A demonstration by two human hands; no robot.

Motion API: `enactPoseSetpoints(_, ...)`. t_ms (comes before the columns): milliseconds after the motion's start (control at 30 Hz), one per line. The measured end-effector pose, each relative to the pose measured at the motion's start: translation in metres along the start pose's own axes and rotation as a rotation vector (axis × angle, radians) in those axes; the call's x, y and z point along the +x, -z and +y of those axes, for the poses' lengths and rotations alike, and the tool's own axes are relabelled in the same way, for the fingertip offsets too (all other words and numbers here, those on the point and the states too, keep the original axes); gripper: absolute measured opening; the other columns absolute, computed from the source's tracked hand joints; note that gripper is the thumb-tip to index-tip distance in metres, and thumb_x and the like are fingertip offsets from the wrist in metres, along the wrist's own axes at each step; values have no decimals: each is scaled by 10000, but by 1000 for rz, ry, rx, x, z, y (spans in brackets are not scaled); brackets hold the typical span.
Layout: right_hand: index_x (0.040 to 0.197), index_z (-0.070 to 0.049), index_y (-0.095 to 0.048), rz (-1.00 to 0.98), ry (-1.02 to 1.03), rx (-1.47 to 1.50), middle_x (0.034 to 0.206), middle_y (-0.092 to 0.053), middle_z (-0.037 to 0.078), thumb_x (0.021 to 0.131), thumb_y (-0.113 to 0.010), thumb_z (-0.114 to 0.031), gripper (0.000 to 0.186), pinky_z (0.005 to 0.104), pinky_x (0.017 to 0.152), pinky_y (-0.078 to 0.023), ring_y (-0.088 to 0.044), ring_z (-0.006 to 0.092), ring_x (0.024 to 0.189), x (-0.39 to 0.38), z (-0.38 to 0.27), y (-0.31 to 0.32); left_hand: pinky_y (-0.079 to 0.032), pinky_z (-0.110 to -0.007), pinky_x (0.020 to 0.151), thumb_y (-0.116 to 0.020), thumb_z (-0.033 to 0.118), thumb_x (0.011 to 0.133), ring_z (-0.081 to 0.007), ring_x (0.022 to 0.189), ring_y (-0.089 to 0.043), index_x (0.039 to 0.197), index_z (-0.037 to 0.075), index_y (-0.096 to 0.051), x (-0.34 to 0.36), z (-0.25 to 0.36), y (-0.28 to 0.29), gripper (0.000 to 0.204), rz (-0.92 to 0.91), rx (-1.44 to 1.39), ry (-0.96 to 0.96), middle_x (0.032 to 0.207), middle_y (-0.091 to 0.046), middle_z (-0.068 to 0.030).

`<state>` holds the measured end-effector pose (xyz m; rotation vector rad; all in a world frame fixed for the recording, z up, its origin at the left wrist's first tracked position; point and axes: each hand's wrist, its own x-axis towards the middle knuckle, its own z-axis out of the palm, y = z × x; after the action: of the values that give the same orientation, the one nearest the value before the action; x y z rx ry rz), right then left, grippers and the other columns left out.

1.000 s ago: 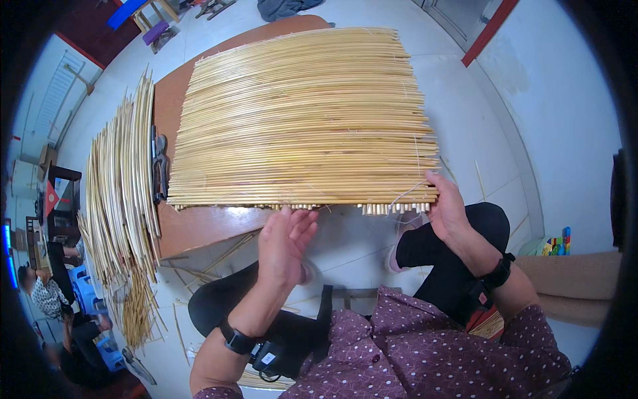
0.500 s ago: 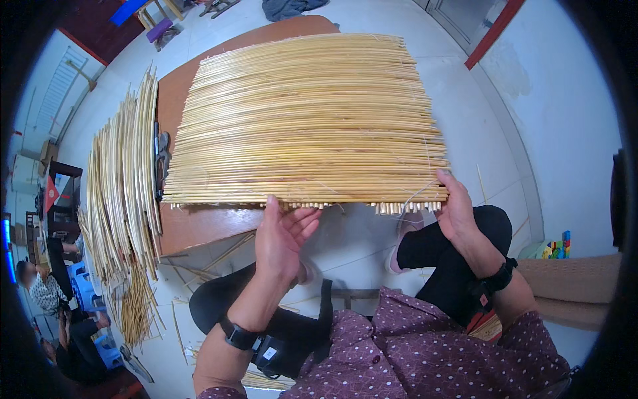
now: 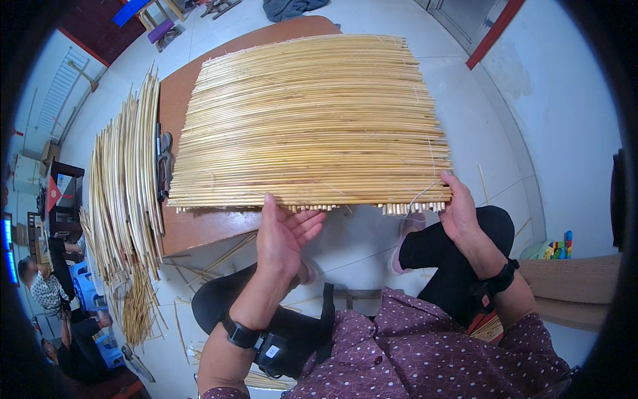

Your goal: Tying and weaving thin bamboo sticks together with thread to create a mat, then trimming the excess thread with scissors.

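Note:
A wide mat of straw-coloured reeds (image 3: 306, 120), tied with thin pale thread, lies over the table, its near edge overhanging toward me. My right hand (image 3: 460, 207) grips the mat's near right corner, thumb on top and fingers mostly hidden beneath. At the near edge, left of the middle, my left hand (image 3: 282, 229) has its thumb against the rim and its fingers stretched under it, palm up. Cut reed ends of a lower layer show below the edge. A loose pale thread (image 3: 423, 191) curls near the right corner.
A brown table (image 3: 206, 231) carries the mat. Left of it stands a tall pile of loose reeds (image 3: 123, 179), beside dark-handled tools (image 3: 164, 163). Stray reeds lie on the tiled floor. A brown bench (image 3: 565, 280) is at the right; two people (image 3: 50, 286) sit far left.

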<state>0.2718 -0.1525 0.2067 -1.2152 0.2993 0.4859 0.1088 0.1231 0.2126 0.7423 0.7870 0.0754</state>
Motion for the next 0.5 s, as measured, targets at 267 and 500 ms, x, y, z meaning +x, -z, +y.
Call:
enactPoseSetpoints(267,1182,-29,-549,48,19,0,1103,-629,64,961,-516,-311,360,314,859,-497,-616,159,1001,1,-8,1,-532,-374,845,-349,706,886,-345,1022,-626,1252,-137,-412,-2,1,-2,921,-23,10,72,1135,-576,-289)
enactPoseSetpoints(500,1223,-32,-536,28,37,29,1134,-615,61,930,-577,-296,397,309,878,-482,-602,161,1019,6,-6,8,-545,-348,822,-482,538,929,-288,992,-645,1237,-44,-474,-5,-5,-3,659,-67,81,37,1096,-619,-225)
